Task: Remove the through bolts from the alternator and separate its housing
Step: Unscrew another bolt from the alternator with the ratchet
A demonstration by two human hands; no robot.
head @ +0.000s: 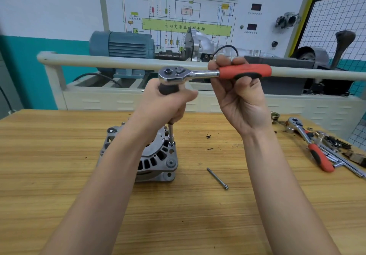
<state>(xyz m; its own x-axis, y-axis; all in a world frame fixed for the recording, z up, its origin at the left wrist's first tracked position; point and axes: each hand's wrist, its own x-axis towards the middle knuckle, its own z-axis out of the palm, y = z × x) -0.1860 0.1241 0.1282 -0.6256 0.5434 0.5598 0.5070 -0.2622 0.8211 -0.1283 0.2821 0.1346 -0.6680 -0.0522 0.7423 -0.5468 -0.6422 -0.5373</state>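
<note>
Alternator (156,155) stands on the tabletop (59,155), partly behind the left forearm, with one bolt (217,178) already out and lying just to its right. The left hand (168,104) grasps a dark driver grip topped by the ratchet (198,73) head; below it an extension (170,131) runs down to a socket (171,142) seated at the housing's rim. The right hand (240,96) grips the ratchet's red handle, palm toward the camera.

This looks like loosening another through bolt. To do it well, the left hand should keep the extension upright and press down, so the socket stays square on the bolt head. The right hand should swing the handle level, in short strokes. The unclamped alternator may turn or tip, so steady downward pressure matters.
</note>
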